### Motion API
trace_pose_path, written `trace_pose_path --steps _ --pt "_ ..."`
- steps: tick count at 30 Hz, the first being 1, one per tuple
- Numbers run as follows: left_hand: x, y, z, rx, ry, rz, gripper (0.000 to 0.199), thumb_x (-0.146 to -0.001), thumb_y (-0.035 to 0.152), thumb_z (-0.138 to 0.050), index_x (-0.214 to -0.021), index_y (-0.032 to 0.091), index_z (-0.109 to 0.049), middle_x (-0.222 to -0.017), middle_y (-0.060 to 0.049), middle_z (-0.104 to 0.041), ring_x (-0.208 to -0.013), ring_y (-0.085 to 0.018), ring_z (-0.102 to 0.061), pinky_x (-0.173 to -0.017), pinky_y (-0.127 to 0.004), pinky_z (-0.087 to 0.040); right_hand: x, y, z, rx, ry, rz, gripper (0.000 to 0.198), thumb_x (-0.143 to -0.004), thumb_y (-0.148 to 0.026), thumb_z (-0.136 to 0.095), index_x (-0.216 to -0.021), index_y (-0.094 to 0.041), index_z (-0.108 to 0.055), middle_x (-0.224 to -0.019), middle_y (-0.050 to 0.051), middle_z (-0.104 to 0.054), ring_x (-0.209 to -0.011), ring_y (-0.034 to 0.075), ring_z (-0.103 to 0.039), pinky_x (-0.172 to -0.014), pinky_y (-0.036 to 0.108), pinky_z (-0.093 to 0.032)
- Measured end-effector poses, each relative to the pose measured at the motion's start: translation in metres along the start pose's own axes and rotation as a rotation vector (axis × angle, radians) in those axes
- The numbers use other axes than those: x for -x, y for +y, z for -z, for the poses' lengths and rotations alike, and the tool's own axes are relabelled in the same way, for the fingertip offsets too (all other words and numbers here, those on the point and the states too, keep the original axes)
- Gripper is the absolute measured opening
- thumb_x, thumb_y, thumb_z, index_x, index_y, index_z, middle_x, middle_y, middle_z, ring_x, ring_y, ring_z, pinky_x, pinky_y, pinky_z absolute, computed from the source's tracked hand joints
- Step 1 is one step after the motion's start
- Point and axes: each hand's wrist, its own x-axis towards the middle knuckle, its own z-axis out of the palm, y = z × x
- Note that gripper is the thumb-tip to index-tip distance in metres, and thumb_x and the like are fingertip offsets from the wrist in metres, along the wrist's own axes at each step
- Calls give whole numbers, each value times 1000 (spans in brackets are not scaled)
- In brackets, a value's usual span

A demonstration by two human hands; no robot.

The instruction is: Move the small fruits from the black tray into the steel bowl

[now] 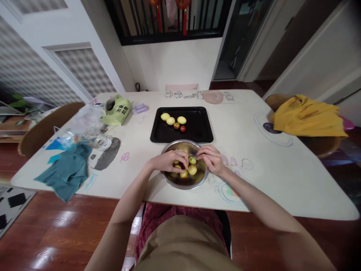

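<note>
A round metal bowl [171, 183] stands at the near edge of the table, with several small yellow-green fruits in it that look like jujubes. My left hand [170, 161] reaches in over the left rim. Its fingers are curled down and its thumb and fingertips close on a yellowish fruit [184, 174]. Over the right rim is my right hand [212, 159], fingers bent and drawn together. Whatever its fingertips hold is too small to make out. Close by them lie a greenish fruit [192, 160] and a yellow fruit [193, 170].
Behind the bowl is a black tray [197, 136] bearing yellow fruits [170, 121] and a small red fruit [183, 128]. A green cap-like item [117, 110], clear plastic [87, 120] and a teal cloth [67, 169] lie left. Yellow cloth [306, 116] covers a chair at right.
</note>
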Motion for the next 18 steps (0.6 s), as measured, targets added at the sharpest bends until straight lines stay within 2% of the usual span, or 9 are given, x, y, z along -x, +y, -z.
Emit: trace_pose_path --steps 3,7,12,15,18 --pt "1 -5 1 -44 150 8 20 -100 35 -69 -107 22 -81 -108 -12 -78 -105 -24 -72 -100 -39 -56 0 -1 1 2 0 3 43 -109 -30 -42 -89 -23 -79 -91 8 -76 -90 26 -69 -83 46 -52" --pt "3 -15 2 -180 352 62 24 -104 35 -62 -103 20 -80 -103 -10 -78 -101 -23 -72 -98 -37 -55 -4 -1 7 4 18 -31 44 -110 -31 -40 -91 -23 -79 -91 9 -76 -90 26 -69 -82 47 -54" --pt "5 -27 3 -199 401 104 27 -105 37 -59 -101 20 -79 -101 -9 -79 -96 -21 -71 -93 -34 -55 -31 14 14 110 97 -189 37 -110 -31 -44 -97 -24 -78 -99 9 -73 -96 26 -67 -86 45 -54" --pt "5 -29 2 -197 424 98 26 -105 35 -59 -101 20 -79 -102 -8 -79 -98 -21 -72 -94 -34 -55 -55 34 7 171 -20 -207 28 -109 -32 -51 -105 -24 -78 -107 10 -73 -101 26 -66 -91 45 -55" --pt "4 -29 0 -196 442 84 23 -104 33 -60 -101 20 -79 -102 -8 -79 -98 -21 -72 -94 -33 -54 -78 55 -8 199 -160 -168 28 -108 -30 -51 -113 -23 -77 -117 12 -73 -107 28 -66 -93 45 -56"
